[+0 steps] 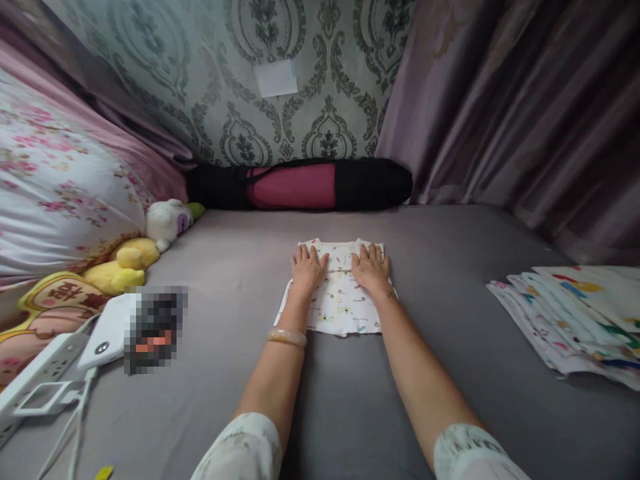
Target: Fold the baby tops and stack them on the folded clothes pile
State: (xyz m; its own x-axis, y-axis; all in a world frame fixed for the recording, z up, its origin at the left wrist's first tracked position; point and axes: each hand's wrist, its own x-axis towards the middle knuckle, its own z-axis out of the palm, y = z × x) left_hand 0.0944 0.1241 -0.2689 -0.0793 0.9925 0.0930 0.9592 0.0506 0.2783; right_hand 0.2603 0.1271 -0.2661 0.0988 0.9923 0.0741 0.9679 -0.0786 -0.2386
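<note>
A small white printed garment (pixel 340 303) lies flat on the grey bed sheet (pixel 345 407) in front of me. Its upper part looks doubled over, with a crease or edge running across between my hands. My left hand (pixel 307 268) rests palm down on its upper left, fingers spread. On the upper right lies my right hand (pixel 371 268), also flat with fingers apart. Both hands press on the cloth without gripping it. Parts of the garment's sides are hidden under my hands and wrists.
To the right is a stack of folded printed cloths (pixel 575 327). At the left lie a power strip (pixel 45 373), a white power bank (pixel 110 333), cables and plush toys (pixel 120 263). A long black and pink bag (pixel 295 187) stretches along the wall.
</note>
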